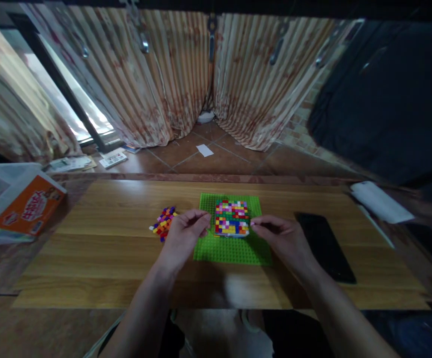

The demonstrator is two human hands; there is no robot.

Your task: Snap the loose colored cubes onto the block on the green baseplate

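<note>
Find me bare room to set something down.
The widest bare patch is the wooden tabletop's left side, left of the loose multicoloured bricks. A smaller one lies right of the flat black slab, nearer than the thin white rod. Crowded: mid-table, where the left hand and right hand flank the multicoloured brick build on the green studded baseplate.

I hold my left hand (189, 228) at the left edge of the green baseplate (234, 251), fingers curled toward the thumb; my right hand (285, 234), at its right side, pinches thumb to fingers. Both forearms (144, 298) angle inward.
</note>
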